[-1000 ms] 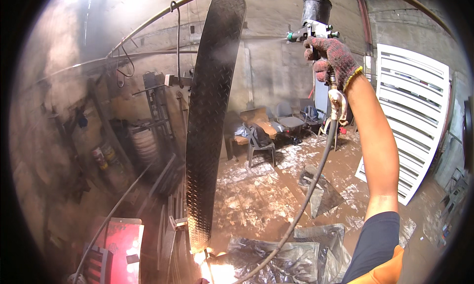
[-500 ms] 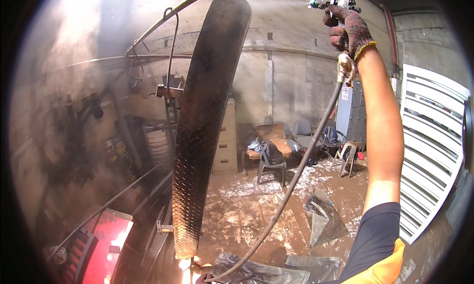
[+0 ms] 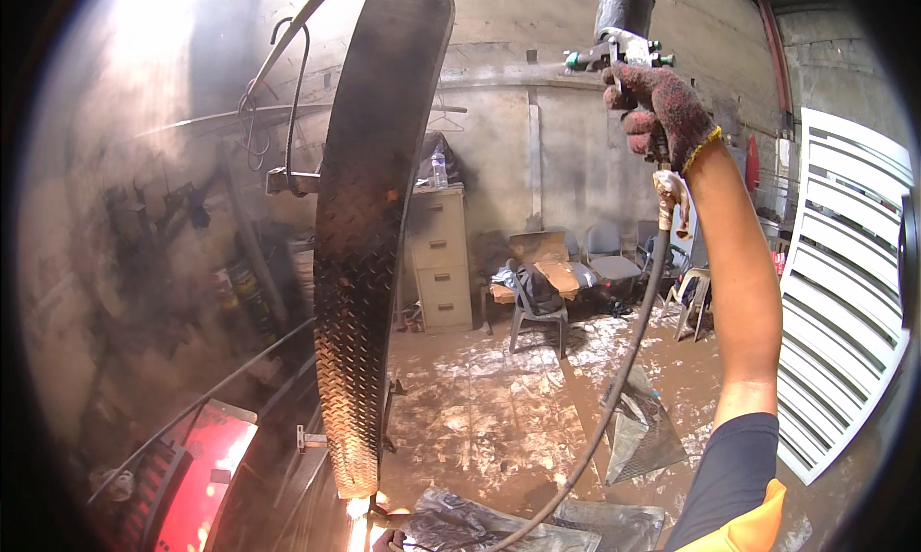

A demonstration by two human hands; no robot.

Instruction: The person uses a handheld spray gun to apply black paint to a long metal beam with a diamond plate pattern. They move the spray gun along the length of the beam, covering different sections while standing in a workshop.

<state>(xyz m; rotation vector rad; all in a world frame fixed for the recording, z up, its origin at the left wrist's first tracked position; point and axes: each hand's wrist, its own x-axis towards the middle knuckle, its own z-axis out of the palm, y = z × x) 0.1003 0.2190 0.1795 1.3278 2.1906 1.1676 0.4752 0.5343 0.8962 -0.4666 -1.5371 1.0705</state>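
A pale, stained wall (image 3: 499, 140) filled the back of the room above a brown floor (image 3: 489, 389) streaked with white. In front of them the long dark tread-plate panel (image 3: 365, 207) ran nearly upright, leaning a little, its top between eleven and twelve o'clock in the worker's view and its foot close to seven, lit by hard glare. A white slatted panel (image 3: 846, 293) leaned over at three o'clock. Behind the tread plate, near the dial's centre, stood a beige filing cabinet (image 3: 441, 264), and a red sheet (image 3: 213, 466) lay toward eight. A dark hose (image 3: 636, 349) curved down from the spray gun (image 3: 624, 46), which was at one o'clock, well apart from the plate, its nozzle aimed toward nine with faint mist before it. The right grip (image 3: 667, 111), in a reddish knit glove, was wrapped around the gun's handle. Of the left grip (image 3: 389, 542), only a dark scrap showed between six and seven, near the plate's foot; I couldn't tell whether it was clenched.
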